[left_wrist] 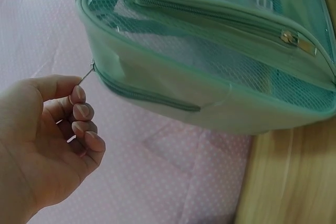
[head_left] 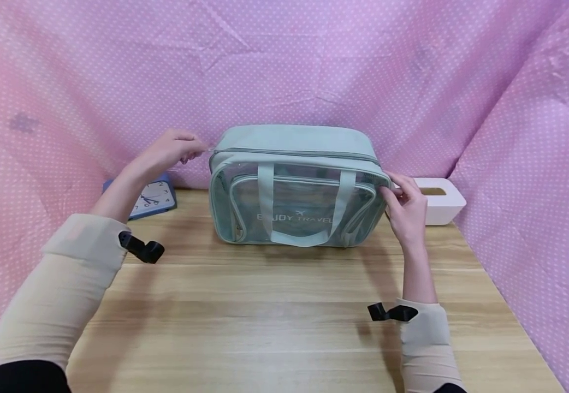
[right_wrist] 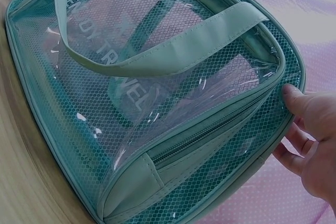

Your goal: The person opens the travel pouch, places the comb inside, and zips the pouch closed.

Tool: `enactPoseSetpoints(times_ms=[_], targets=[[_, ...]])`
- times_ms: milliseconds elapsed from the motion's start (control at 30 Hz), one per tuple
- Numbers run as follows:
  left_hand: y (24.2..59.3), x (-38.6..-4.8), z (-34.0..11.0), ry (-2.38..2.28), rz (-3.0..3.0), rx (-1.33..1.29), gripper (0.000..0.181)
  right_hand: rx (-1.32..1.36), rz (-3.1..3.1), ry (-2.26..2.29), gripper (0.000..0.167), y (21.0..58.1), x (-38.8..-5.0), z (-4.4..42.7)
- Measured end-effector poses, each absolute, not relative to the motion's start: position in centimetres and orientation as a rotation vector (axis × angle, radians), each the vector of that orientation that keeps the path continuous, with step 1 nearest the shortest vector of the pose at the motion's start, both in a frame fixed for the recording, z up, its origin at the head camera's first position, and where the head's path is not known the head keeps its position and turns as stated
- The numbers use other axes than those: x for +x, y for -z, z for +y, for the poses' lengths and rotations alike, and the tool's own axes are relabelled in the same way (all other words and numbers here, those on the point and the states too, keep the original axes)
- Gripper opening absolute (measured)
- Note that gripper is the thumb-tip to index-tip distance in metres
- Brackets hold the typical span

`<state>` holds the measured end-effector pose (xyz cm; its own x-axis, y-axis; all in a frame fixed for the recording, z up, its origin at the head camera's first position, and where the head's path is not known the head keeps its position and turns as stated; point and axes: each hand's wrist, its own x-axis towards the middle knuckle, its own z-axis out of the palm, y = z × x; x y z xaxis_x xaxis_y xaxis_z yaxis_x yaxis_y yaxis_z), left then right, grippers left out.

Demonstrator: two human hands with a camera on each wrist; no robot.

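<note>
A mint-green travel bag point(head_left: 300, 199) with clear mesh panels stands upright on the table, its strap handle point(head_left: 266, 191) hanging down the front. My left hand point(head_left: 173, 147) pinches the zipper pull point(left_wrist: 86, 75) between thumb and finger, at the bag's upper left corner. The top zipper point(head_left: 294, 153) runs along the bag and down its left side. At the bag's upper right edge my right hand point(head_left: 406, 210) grips the side, with the thumb point(right_wrist: 293, 98) on the front and the other fingers behind. What the bag contains is hard to make out.
Behind my left forearm a blue square clock point(head_left: 154, 197) leans near the pink dotted cloth point(head_left: 284, 65). A white box point(head_left: 444, 202) with an oval slot stands right of the bag. The wooden table point(head_left: 274, 311) stretches in front.
</note>
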<state>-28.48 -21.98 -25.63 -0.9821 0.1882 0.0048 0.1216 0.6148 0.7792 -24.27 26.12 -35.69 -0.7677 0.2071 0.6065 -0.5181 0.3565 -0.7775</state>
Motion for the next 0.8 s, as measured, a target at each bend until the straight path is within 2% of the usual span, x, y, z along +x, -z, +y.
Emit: enactPoseSetpoints(times_ms=[333, 800], targets=[[27.8, -28.1, -23.6, -1.372, 2.739, 0.206, 0.038, 0.272, -1.983, -1.466, 0.031, 35.8, -24.3, 26.2], [31.9, -27.9, -24.1, -1.720, 2.540, 0.148, 0.032, 0.272, -1.966, -1.498, 0.030, 35.7, -24.3, 26.1]])
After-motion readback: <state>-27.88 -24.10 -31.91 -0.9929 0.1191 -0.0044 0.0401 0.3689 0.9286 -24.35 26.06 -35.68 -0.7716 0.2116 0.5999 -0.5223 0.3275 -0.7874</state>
